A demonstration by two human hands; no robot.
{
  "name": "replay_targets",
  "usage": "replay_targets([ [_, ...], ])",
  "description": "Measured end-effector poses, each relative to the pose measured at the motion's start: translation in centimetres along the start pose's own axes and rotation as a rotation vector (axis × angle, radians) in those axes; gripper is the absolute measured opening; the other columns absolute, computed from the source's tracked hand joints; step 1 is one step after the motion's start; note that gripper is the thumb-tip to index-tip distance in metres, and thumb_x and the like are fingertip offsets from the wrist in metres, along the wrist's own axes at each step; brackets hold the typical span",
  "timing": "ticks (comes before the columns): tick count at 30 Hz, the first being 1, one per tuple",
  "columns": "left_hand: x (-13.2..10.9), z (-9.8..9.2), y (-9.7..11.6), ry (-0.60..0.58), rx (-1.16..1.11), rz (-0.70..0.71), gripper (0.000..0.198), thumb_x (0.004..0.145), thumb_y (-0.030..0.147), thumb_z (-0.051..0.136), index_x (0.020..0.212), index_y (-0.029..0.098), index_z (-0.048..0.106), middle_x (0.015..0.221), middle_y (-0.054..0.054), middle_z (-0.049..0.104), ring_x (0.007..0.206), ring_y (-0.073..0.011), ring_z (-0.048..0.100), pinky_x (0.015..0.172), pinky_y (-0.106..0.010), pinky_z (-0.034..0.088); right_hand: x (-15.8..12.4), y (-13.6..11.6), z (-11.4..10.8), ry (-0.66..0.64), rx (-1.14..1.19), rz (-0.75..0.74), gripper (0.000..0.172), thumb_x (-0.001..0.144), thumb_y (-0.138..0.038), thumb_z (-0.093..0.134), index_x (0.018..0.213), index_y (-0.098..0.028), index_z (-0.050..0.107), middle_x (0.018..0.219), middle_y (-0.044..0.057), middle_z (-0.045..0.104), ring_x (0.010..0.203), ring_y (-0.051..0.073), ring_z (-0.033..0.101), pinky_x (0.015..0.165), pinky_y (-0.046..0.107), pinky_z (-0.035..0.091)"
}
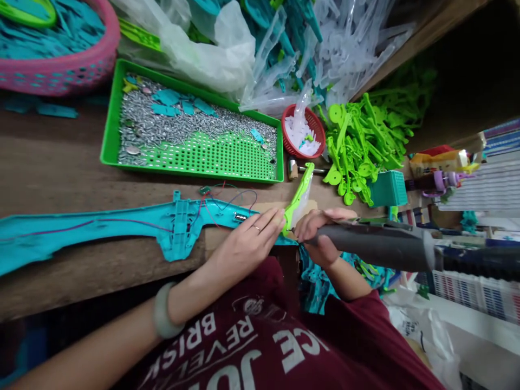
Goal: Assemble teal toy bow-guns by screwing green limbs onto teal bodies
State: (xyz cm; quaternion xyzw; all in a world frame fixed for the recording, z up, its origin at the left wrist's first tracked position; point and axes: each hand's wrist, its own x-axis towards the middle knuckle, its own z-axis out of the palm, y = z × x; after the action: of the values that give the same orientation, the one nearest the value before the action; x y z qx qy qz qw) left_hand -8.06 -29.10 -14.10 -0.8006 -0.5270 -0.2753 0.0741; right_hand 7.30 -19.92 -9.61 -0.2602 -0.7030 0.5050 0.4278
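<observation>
A long blue plastic shell [138, 216], a toy half with wires inside, lies hollow side up along the table edge. My left hand [254, 235] rests over its right end, fingers together, the tips against a lime-green plastic part [299, 195] with a translucent piece beside it. In my right hand [319, 233] is a grey electric screwdriver [377, 244], lying nearly level with its tip pointing left at the base of the green part. The tip and the contact point are partly hidden by my fingers. A small circuit board [204, 190] on wires sits behind the shell.
Behind the shell stands a green tray [190, 174] of screws. A red basket [286, 143] holds small white pieces. Lime-green parts [361, 146] are heaped to the right, near a teal box [389, 188]. A pink basket [60, 73] of blue parts stands back left.
</observation>
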Motion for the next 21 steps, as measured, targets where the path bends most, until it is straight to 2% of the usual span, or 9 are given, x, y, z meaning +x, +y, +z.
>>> replay_targets([
  [2, 0.1, -0.2, 0.0, -0.012, 0.005, 0.004, 0.041, 0.093, 0.004, 0.043, 0.13, -0.001, 0.06, 0.138, -0.022, 0.061, 0.128, -0.0302, 0.058, 0.101, -0.041, 0.049, 0.2, -0.4, 0.3, -0.006, 0.062, -0.174, 0.035, 0.088, -0.044, 0.061, 0.12, -0.038, 0.047, 0.056, -0.009, 0.05, 0.039, 0.014, 0.047, 0.039, 0.028, 0.047],
  [4, 0.2, -0.3, 0.0, -0.015, -0.002, 0.007, 0.041, 0.092, 0.004, 0.046, 0.13, -0.001, 0.06, 0.138, -0.021, 0.061, 0.127, -0.0307, 0.058, 0.101, -0.041, 0.049, 0.5, -0.7, 0.6, -0.026, 0.078, -0.238, 0.036, 0.09, -0.039, 0.059, 0.124, -0.038, 0.049, 0.057, -0.009, 0.05, 0.041, 0.014, 0.049, 0.039, 0.027, 0.049],
  [10, 0.3, -0.3, 0.0, -0.039, -0.043, -0.011, 0.042, 0.092, 0.006, 0.05, 0.132, 0.0, 0.059, 0.137, -0.022, 0.061, 0.127, -0.0299, 0.057, 0.102, -0.041, 0.047, 0.5, -0.6, 0.6, -0.023, 0.041, -0.201, 0.035, 0.09, -0.044, 0.06, 0.122, -0.041, 0.048, 0.055, -0.01, 0.049, 0.039, 0.014, 0.051, 0.038, 0.026, 0.049],
  [15, 0.1, 0.0, -0.1, -0.011, -0.058, 0.014, 0.04, 0.094, 0.005, 0.046, 0.131, -0.003, 0.059, 0.136, -0.023, 0.061, 0.127, -0.0315, 0.057, 0.103, -0.042, 0.047, 0.6, -0.2, 0.5, -0.006, 0.076, -0.18, 0.031, 0.09, -0.04, 0.06, 0.118, -0.037, 0.048, 0.055, -0.01, 0.05, 0.038, 0.013, 0.048, 0.039, 0.026, 0.047],
  [21, -0.1, 0.3, -0.1, -0.025, -0.13, -0.004, 0.042, 0.096, 0.005, 0.042, 0.136, 0.001, 0.056, 0.138, -0.021, 0.06, 0.134, -0.0289, 0.052, 0.108, -0.042, 0.044, 1.2, -0.1, 0.8, 0.044, 0.127, -0.157, 0.031, 0.084, -0.044, 0.064, 0.107, -0.033, 0.045, 0.05, -0.012, 0.046, 0.031, 0.013, 0.039, 0.034, 0.026, 0.038],
])
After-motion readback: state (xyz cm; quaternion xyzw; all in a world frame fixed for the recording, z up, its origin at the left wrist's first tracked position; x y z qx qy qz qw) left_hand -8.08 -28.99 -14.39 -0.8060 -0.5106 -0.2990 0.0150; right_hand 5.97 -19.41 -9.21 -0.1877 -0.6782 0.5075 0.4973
